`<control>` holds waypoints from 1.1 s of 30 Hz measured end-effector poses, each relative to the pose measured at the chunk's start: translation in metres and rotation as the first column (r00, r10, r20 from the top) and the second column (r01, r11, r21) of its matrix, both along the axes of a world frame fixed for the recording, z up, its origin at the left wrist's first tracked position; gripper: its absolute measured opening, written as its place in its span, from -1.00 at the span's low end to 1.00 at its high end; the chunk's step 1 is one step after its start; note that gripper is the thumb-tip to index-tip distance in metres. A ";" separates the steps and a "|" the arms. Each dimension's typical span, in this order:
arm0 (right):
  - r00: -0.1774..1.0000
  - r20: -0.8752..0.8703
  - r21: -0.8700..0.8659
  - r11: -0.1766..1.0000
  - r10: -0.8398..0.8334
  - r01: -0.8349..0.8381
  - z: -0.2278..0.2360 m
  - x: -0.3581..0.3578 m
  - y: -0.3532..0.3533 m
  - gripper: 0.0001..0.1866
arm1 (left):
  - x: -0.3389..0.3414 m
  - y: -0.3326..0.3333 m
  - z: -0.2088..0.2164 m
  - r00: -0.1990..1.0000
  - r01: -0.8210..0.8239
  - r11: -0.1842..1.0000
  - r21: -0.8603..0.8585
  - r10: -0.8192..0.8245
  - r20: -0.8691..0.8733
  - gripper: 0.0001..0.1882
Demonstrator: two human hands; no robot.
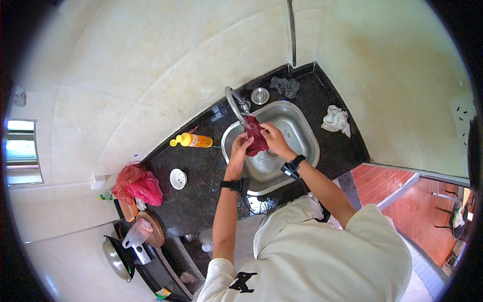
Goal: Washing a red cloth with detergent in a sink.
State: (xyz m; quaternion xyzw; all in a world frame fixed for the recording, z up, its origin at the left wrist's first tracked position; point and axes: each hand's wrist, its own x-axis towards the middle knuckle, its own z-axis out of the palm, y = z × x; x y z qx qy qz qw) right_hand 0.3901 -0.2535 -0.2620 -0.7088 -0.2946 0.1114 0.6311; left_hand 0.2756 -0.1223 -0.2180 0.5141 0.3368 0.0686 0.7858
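Note:
A dark red cloth (255, 137) hangs between my hands over the steel sink (307, 133), right below the mouth of the curved faucet (232, 100). My left hand (240, 146) pinches its left edge. With its fingers closed, my right hand (273, 138) grips the upper right part. Part of the drain (270, 154) shows beneath the cloth. Whether water runs from the faucet is hard to make out. Each wrist wears a black strap with a small device.
Left of the sink lie a yellow-orange squeeze bottle (195, 140) and a small white bowl (178, 178). Behind the sink are a round metal strainer (260, 96) and a grey rag (285, 87). A white cloth (336, 121) lies to the right; red plastic bags (138, 185) sit far left.

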 end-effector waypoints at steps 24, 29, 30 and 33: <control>0.094 -0.891 0.452 0.847 0.445 0.278 -0.021 0.035 -0.026 -0.56 | -0.012 0.009 -0.011 0.917 -0.236 0.971 -0.042 0.236 0.322 -0.58; 0.095 -0.790 0.603 0.741 0.605 0.295 0.000 0.026 -0.021 -0.46 | -0.013 0.001 -0.011 0.909 -0.212 0.955 -0.206 0.270 0.317 -0.74; 0.092 -0.737 0.663 0.690 0.669 0.290 0.007 0.023 -0.018 -0.42 | -0.014 0.001 -0.013 0.910 -0.209 0.953 -0.219 0.271 0.313 -0.75; 0.041 -0.560 0.783 0.513 0.827 0.352 0.018 0.025 -0.012 -0.35 | -0.012 -0.002 -0.012 0.897 -0.214 0.954 -0.210 0.277 0.345 -0.67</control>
